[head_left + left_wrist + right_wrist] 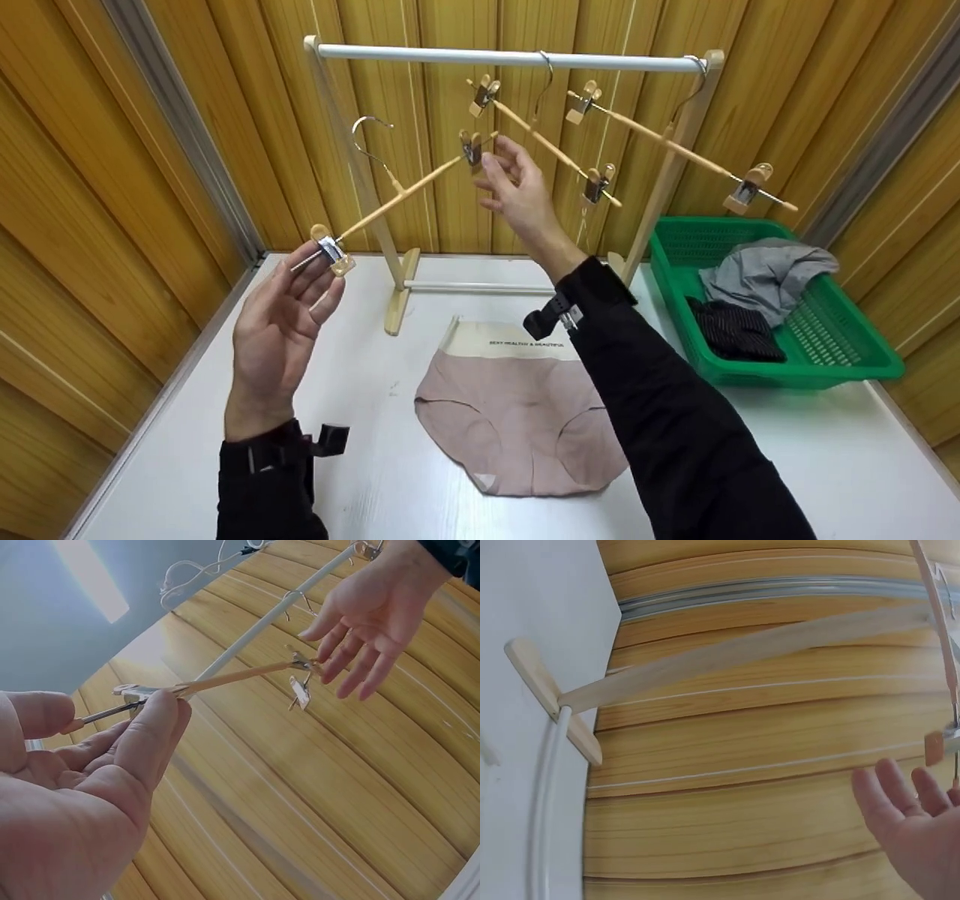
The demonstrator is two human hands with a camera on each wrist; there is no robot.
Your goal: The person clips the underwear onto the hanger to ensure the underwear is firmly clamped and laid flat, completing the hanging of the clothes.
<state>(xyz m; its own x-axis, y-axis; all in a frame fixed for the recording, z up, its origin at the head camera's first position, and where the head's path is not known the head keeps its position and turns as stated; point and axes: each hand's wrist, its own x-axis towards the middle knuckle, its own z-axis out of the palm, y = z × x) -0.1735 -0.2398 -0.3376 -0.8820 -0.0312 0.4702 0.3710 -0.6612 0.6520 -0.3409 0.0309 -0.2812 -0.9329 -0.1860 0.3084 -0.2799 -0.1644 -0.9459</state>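
A wooden clip hanger (405, 193) with a metal hook slants between the two hands, its hook off the rail. My left hand (274, 330) holds its lower left end beside a clip (330, 251); the thumb and fingers are around that end in the left wrist view. At the other end, by the second clip (471, 148), is my right hand (521, 191), its fingers loosely spread and fingertips right at the rod's tip. In the left wrist view the right palm (382, 622) shows open. Pink briefs (517, 420) with a cream waistband lie flat on the white table below.
Two more clip hangers, one near the middle (536, 135) and one at the right (675, 148), hang from the white rail (450, 55) of a wooden stand. A green basket (810, 371) at the right holds grey cloth (765, 274) and dark striped cloth (735, 330).
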